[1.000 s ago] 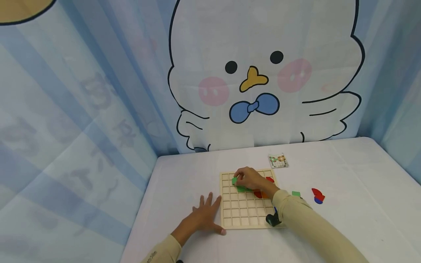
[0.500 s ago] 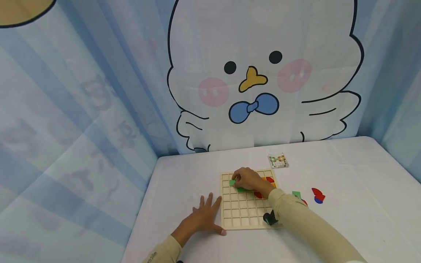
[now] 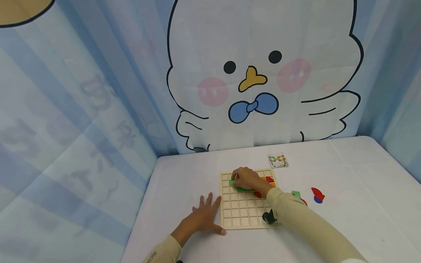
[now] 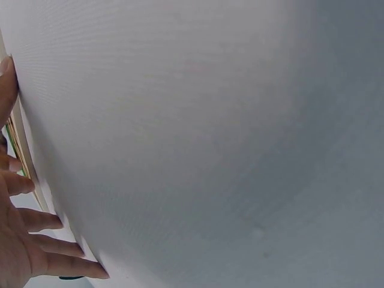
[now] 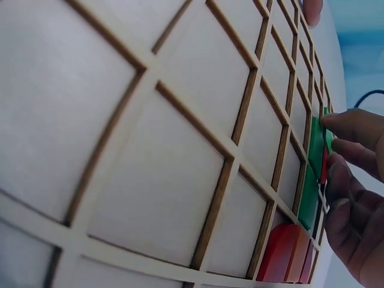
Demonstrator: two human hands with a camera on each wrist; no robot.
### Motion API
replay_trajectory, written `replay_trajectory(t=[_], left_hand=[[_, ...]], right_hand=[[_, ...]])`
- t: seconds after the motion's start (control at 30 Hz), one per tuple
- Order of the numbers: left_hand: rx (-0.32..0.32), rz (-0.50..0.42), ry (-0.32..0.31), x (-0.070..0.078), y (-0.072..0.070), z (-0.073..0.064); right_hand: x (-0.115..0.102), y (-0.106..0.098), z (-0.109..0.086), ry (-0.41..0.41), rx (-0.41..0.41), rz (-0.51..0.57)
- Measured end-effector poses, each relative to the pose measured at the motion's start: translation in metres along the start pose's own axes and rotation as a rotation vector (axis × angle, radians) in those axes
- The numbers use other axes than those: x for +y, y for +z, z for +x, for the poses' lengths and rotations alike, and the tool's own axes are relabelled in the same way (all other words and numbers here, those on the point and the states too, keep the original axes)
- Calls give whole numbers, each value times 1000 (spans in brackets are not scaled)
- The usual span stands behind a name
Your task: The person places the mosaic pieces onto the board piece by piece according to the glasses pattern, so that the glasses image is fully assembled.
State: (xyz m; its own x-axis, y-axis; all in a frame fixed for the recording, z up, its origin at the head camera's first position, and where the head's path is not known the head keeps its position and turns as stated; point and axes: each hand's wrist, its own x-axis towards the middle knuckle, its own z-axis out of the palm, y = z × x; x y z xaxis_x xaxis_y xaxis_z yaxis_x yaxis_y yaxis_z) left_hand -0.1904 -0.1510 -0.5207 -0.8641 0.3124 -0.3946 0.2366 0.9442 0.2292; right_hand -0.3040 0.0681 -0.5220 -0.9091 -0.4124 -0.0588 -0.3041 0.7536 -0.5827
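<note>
A pale wooden grid board (image 3: 243, 212) lies on the white table. My right hand (image 3: 247, 178) reaches over its upper part, fingers curled, pinching a green square tile (image 3: 231, 182) at an upper-left cell. Beside that hand, a red piece (image 3: 258, 195) and an orange piece (image 3: 273, 185) sit in cells. The right wrist view shows green pieces (image 5: 308, 197) close by the fingertips, and a red rounded piece (image 5: 277, 252) nearer the camera. Flat on the table, fingers spread, my left hand (image 3: 204, 216) rests against the board's left edge.
A small patterned card (image 3: 278, 160) lies behind the board. To its right are a loose green tile (image 3: 296, 194), red pieces (image 3: 316, 191) and a blue piece (image 3: 318, 201). A cartoon-printed curtain (image 3: 253, 131) stands behind the table.
My right hand has shifted slightly left and brought the green tile down into an upper-left cell; over the last half second it has barely moved. The left hand stays put.
</note>
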Motion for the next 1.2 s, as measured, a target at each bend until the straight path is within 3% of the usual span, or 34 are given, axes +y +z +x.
replay_trajectory(t=[0.13, 0.3, 0.47, 0.6, 0.8, 1.07, 1.2], left_hand=[[0, -4, -2, 0, 1, 0], [6, -4, 3, -1, 3, 1], [4, -14, -2, -1, 2, 0], [7, -28, -7, 0, 0, -2], [7, -33, -9, 4, -1, -6], [6, -26, -10, 4, -4, -7], [8, -28, -9, 3, -3, -6]], right_hand=[[0, 0, -2, -22, 2, -6], [6, -9, -8, -110, -32, 71], [21, -27, -19, -191, -60, 183], [39, -43, -31, -204, -25, 190], [73, -65, -55, -99, 17, 193], [106, -92, -93, 68, 5, 172], [121, -102, -111, 113, -12, 154]])
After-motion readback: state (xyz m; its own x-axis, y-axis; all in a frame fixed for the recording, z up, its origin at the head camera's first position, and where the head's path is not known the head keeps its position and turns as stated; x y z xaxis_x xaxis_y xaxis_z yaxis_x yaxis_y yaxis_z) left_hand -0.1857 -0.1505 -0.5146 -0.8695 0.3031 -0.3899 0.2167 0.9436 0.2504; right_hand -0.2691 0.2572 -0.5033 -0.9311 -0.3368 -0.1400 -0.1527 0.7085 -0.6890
